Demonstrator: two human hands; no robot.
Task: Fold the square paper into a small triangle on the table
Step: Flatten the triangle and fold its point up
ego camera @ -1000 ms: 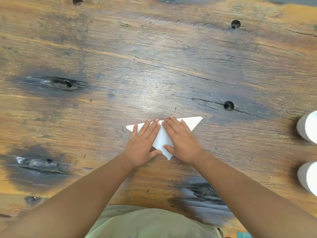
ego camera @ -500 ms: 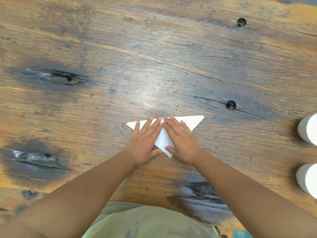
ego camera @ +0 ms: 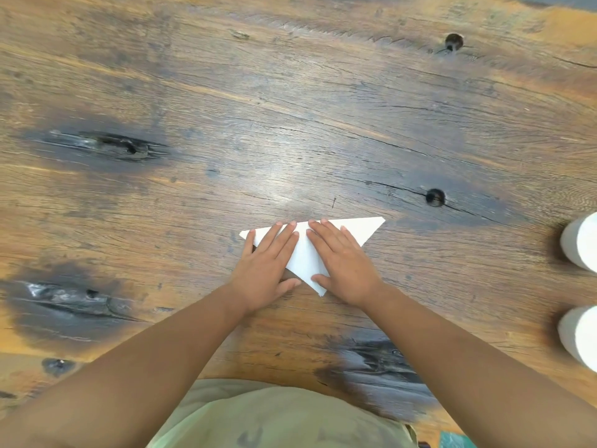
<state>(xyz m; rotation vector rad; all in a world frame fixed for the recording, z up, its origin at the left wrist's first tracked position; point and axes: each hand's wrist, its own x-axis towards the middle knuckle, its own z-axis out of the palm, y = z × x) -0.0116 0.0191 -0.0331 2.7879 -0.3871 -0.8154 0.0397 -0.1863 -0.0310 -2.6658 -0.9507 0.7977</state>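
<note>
A white paper (ego camera: 305, 258), folded into a triangle, lies flat on the wooden table (ego camera: 290, 130). Its long edge faces away from me and its point aims toward my body. My left hand (ego camera: 268, 268) rests palm-down on the triangle's left half, fingers spread and flat. My right hand (ego camera: 344, 263) presses flat on the right half, its thumb near the lower tip. The right corner of the paper sticks out past my fingers. The middle strip of paper shows between the two hands.
Two white cylinders (ego camera: 581, 242) (ego camera: 580, 336) stand at the right edge of the table. Dark knots and holes (ego camera: 435, 197) mark the wood. My green shirt (ego camera: 277, 418) is at the bottom.
Both hands stay flat on the folded triangle; the fingers have shifted only slightly. The paper has not moved on the table.
</note>
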